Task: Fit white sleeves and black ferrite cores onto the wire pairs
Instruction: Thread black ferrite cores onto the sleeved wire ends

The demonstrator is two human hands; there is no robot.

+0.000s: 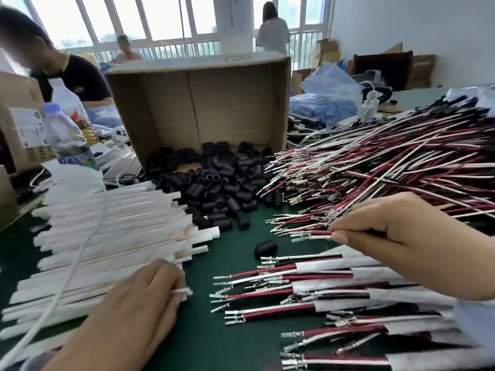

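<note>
Wire pair (312, 235), one red lead and one white, sits at the near edge of the loose wire pile (388, 162), terminals pointing left. Our right hand (396, 236) pinches it, thumb and forefinger clenched on the insulation just behind the crimped ends. Our left hand (139, 298) rests on the stack of white sleeves (112, 231), its fingers (171, 277) curled on one white sleeve (182, 291) whose frayed mouth pokes out to the right. We judge the step to be picking a pair and a sleeve for threading. To do it well we should draw the pair clear of its neighbours so no terminal snags. We should also hold both terminals level and together, open the flattened sleeve mouth, and feed straight in. A single ferrite core (265, 248) lies on the green desk (233, 338) between the hands, handy for afterwards. The core heap (214, 188) spills from a tipped cardboard box (198, 103). Sleeved pairs (334, 287) lie fanned under the right wrist. Further out are a plastic bottle (64, 135), a white cable (67, 274) running across the sleeves, and blue bags (329, 84). One person in black sits at left; another stands by the windows (160, 20).
</note>
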